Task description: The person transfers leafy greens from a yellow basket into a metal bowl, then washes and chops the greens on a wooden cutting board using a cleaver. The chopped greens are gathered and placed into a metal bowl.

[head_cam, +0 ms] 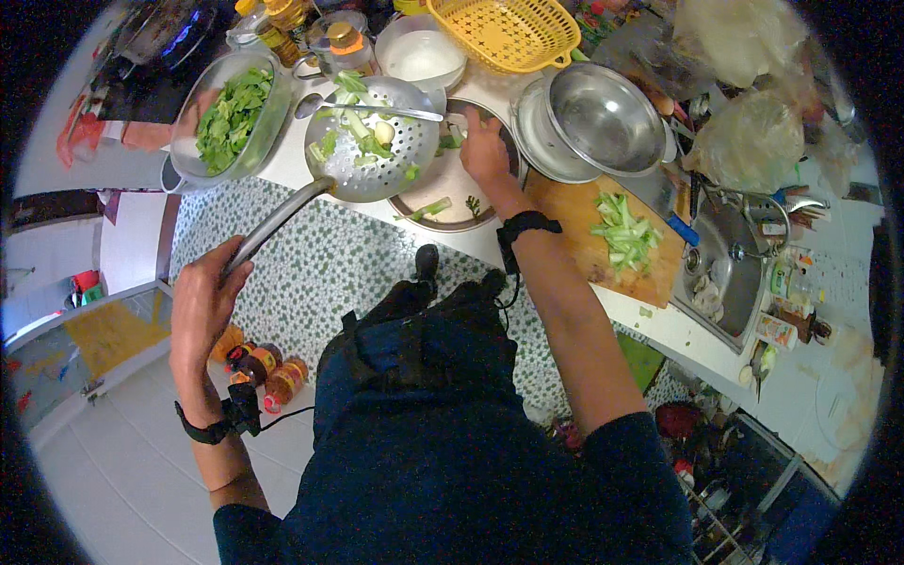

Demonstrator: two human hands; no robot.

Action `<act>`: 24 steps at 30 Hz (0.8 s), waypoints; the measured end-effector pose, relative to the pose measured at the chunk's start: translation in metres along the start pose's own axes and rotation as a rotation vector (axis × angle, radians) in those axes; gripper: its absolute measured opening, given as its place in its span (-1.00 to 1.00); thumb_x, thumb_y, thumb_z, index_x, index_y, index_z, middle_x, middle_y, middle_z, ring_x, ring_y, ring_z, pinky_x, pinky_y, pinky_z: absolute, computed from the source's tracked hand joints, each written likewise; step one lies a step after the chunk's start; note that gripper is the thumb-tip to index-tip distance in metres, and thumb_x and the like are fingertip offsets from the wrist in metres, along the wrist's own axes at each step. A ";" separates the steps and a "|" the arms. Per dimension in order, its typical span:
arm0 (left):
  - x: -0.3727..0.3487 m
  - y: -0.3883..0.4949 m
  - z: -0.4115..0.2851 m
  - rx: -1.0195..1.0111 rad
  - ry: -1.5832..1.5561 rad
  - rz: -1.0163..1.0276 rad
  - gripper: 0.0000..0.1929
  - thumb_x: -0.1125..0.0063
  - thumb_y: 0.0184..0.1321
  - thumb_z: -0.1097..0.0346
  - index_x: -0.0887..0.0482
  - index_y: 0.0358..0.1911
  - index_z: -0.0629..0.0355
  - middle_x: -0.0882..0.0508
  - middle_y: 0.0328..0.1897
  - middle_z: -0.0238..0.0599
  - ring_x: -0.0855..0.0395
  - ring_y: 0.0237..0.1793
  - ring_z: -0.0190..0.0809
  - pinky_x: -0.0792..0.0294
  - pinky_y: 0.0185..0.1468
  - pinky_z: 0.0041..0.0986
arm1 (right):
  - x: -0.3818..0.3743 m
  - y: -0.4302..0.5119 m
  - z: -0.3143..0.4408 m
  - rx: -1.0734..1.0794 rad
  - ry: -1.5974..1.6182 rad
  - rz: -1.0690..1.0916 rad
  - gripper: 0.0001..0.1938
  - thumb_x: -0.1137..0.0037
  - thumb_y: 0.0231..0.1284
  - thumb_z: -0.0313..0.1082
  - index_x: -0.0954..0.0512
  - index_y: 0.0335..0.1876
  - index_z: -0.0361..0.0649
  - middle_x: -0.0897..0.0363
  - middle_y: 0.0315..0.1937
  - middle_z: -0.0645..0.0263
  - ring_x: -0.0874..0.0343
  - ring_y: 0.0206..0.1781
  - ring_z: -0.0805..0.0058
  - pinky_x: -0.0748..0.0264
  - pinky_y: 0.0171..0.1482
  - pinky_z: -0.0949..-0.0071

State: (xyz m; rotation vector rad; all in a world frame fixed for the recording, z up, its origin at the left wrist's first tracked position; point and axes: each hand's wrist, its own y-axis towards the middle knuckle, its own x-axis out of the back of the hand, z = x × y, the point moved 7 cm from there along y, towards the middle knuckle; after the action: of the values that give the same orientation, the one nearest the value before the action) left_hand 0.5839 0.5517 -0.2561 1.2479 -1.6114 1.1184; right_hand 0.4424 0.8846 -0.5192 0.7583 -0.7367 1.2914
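Observation:
My left hand (205,300) grips the long metal handle of a perforated skimmer (417,148). Pieces of green stalk and leaf (364,134) and a pale, rounded bit lie in its bowl. A metal spoon (413,113) lies across the bowl near its far side. My right hand (485,155) reaches down into a round, rimmed tray (459,180) beside the skimmer. Its fingertips are at some greens by the tray's far side, and whether they pinch any is unclear. A cut stalk (432,209) and a small dark-green sprig (472,205) rest nearer to me in the tray.
Chopped stalks (625,236) lie on a wooden cutting board (558,226), near a blue-handled knife (681,229). Leafy greens fill part of a clear container (279,116) at left. A steel bowl (600,113), yellow basket (487,35), sink (734,296) and lit burner (180,35) surround the counter.

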 end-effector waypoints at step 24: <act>-0.030 0.006 0.006 -0.112 0.279 0.066 -0.72 -0.15 0.20 0.23 -0.58 -0.05 0.12 -0.65 -0.35 -0.04 -0.63 -0.36 0.12 -0.46 -0.29 -0.13 | -0.030 0.010 0.018 0.054 0.026 0.113 -0.54 -0.05 0.06 -0.46 -0.28 0.14 -0.12 -0.46 -0.19 -0.12 -0.56 -0.17 -0.07 -0.52 -0.11 0.05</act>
State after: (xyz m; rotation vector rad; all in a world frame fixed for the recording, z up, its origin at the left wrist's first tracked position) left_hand 0.5834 0.5547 -0.2873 0.9281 -1.4895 1.1697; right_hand 0.4278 0.8544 -0.5327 0.7504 -0.7347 1.4255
